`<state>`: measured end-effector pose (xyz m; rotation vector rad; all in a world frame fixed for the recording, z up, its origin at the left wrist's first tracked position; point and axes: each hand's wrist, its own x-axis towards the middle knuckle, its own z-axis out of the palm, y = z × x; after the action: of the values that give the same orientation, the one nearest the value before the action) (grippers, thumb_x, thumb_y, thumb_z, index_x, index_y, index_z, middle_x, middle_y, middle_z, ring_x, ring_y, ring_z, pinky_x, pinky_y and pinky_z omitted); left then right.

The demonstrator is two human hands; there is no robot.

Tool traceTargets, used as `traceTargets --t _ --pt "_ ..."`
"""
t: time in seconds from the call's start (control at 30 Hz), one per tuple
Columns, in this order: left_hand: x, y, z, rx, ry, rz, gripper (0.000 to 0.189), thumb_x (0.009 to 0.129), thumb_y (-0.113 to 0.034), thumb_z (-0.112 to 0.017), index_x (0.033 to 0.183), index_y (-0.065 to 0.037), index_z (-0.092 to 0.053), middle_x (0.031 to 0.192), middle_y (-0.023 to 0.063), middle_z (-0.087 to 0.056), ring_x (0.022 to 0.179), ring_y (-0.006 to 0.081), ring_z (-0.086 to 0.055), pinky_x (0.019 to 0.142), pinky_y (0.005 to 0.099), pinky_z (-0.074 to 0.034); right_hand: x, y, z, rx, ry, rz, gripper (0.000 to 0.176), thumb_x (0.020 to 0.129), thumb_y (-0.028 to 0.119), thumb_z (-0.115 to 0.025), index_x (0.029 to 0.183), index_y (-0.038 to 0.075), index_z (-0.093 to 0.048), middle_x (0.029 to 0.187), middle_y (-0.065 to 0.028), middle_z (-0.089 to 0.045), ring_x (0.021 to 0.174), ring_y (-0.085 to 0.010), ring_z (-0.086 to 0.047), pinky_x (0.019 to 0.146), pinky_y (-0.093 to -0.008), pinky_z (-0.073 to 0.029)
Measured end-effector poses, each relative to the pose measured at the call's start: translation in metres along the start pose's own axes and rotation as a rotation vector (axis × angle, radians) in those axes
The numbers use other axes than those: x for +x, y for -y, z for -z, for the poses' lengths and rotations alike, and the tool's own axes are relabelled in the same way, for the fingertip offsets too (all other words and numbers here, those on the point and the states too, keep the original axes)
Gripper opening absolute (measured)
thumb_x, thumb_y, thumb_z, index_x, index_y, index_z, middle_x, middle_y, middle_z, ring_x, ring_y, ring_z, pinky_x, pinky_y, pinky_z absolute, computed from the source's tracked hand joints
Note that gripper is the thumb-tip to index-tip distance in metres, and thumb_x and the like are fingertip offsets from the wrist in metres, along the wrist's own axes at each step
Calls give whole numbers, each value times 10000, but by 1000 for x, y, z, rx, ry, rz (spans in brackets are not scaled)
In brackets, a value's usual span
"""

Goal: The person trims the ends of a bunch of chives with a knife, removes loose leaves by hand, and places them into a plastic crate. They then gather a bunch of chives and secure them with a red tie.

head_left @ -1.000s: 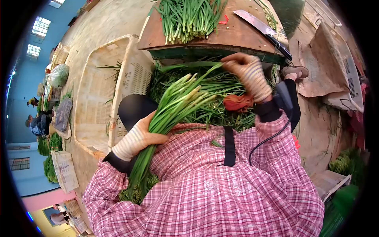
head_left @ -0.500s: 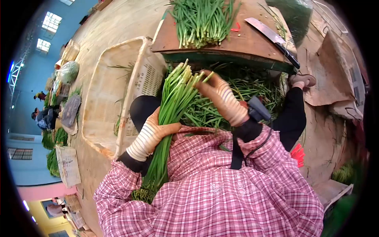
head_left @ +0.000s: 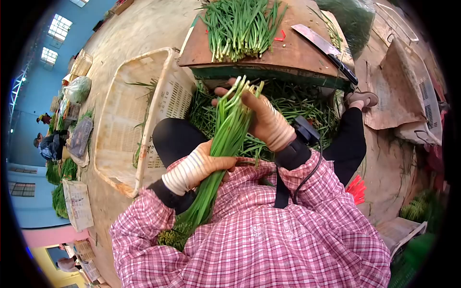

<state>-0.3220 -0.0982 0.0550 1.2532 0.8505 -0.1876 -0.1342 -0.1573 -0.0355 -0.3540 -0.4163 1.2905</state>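
Pink checks are covering the wrinkled shirt. The wooden table is running out of view at the top, bearing a green pile. Beside the left knee, a grimy plastic crate is showing perforated sides and faded writing, "110" coming clearest. The bunch is slanting over the lap. The left hand is gripping its middle; the right hand is curling around the pale ends, some fingers passing behind. The knife is lying on the table.
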Motion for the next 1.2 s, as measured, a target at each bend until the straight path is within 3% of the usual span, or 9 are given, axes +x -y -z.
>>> traceTargets --t 0.13,0.5,0.63,0.67,0.77,0.83,0.97,1.1,1.2 --pt "1 -41 5 51 50 -26 234 886 -114 -727 1064 -31 -600 805 62 -661 597 144 -637 526 266 -526 29 26 -19 -47 -2 112 421 954 239 -710 1315 80 -563 1247 -94 -662 1165 -280 -651 1002 -438 -537" --pt "14 -136 34 319 119 -258 405 868 -237 -791 1171 -40 -607 959 80 -685 744 163 -665 637 309 -558 86 113 -89 -114 67 268 168 946 124 -714 1065 63 -611 954 -146 -729 847 -255 -730 713 -385 -622" --pt "-4 -136 26 946 -769 -1173 409 856 -299 -809 1072 12 -654 994 130 -710 923 244 -675 793 354 -555 95 103 -78 -221 -36 462 190 941 106 -717 1084 56 -603 886 -129 -711 801 -246 -732 669 -364 -623" --pt "-30 -134 17 875 -742 -944 406 869 -300 -801 1102 7 -674 1052 159 -721 978 262 -685 839 362 -552 86 100 -82 -269 -89 492 201 939 110 -721 1088 47 -601 872 -115 -703 790 -224 -723 649 -333 -602" --pt "-17 -72 5 78 240 -336 573 958 -527 -641 1229 -22 -642 1160 178 -693 1098 298 -650 857 448 -570 76 89 -83 -384 -74 649 206 947 130 -720 1086 36 -599 868 -102 -699 787 -201 -711 664 -308 -575" --pt "22 -22 -23 -585 588 -150 799 941 -704 -493 1288 9 -594 1396 173 -569 1279 273 -560 1033 504 -481 64 81 -84 -442 -90 693 232 960 157 -711 1096 19 -584 883 -98 -702 812 -194 -708 723 -305 -560" --pt "73 -35 -41 -1141 393 -788 787 937 -668 -540 1381 -18 -548 1477 156 -497 1345 310 -494 1138 530 -386 22 55 -75 -490 1 707 291 984 175 -667 1186 2 -547 1039 -140 -708 971 -227 -710 814 -325 -574" --pt "90 -66 -9 -1192 51 -861 468 952 -437 -634 1260 -85 -629 1218 91 -661 1152 283 -609 1022 491 -489 -8 48 -56 -193 154 511 582 985 425 -647 1377 20 -503 1330 -197 -616 1181 -289 -650 965 -411 -552" --pt "86 -87 26 -1039 -74 -1020 298 941 -245 -688 1202 -105 -652 1050 70 -710 983 250 -678 911 447 -558 -22 47 -7 -316 -78 497 540 967 484 -650 1268 36 -621 1246 -189 -674 1125 -309 -681 870 -414 -587"
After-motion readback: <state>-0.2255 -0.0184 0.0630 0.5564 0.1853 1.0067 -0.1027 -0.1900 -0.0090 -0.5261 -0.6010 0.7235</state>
